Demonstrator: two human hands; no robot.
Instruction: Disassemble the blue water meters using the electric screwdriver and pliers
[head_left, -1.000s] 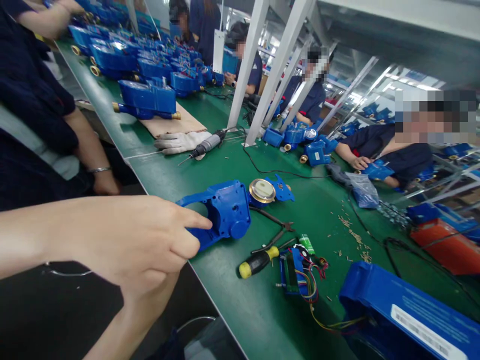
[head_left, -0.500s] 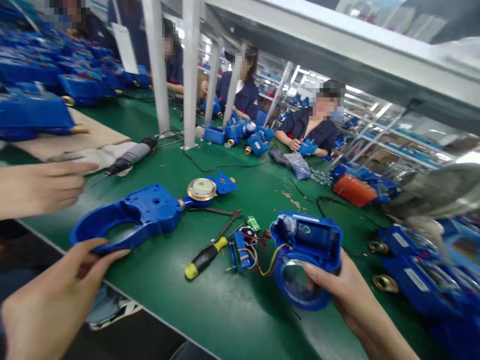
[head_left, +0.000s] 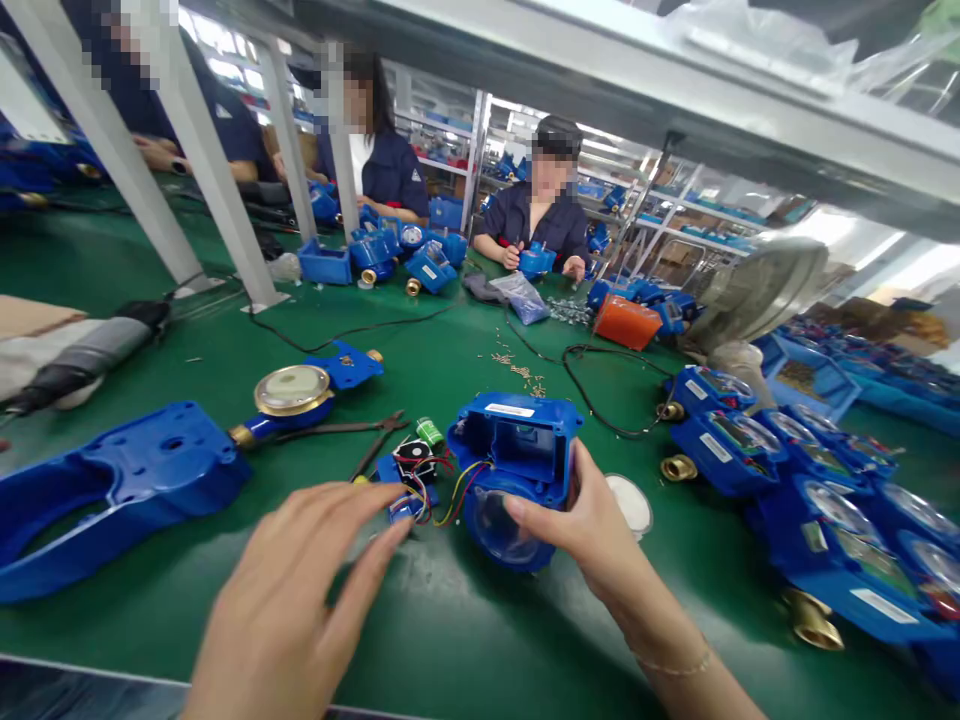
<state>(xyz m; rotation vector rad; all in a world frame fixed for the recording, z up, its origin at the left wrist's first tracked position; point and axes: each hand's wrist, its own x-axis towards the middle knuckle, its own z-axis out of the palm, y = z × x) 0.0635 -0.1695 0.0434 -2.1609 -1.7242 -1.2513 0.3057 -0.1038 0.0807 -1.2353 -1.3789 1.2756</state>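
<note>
My right hand (head_left: 592,520) grips a blue plastic meter housing (head_left: 517,405) with an open box part and a clear round window, thumb over the window. Coloured wires run from it to a small circuit module (head_left: 414,462) with a green battery (head_left: 430,432). My left hand (head_left: 307,580) is open above the table, thumb and forefinger apart at the module's near side; whether they touch it is unclear. Left of it lies a large blue casing (head_left: 135,460) with a round opening. Behind are a brass-rimmed meter body (head_left: 292,388) and pliers (head_left: 382,425).
Finished-looking blue meters (head_left: 840,540) with brass fittings crowd the right side. A white disc (head_left: 630,505) lies by my right wrist. At left is a power screwdriver (head_left: 97,350); small screws (head_left: 517,368) and a black cable (head_left: 592,400) lie beyond. A co-worker (head_left: 536,210) sits opposite.
My left hand has let go of the large blue casing and moved right to the circuit module. The view has swung right. Another hand at the left has nearly left the picture.
</note>
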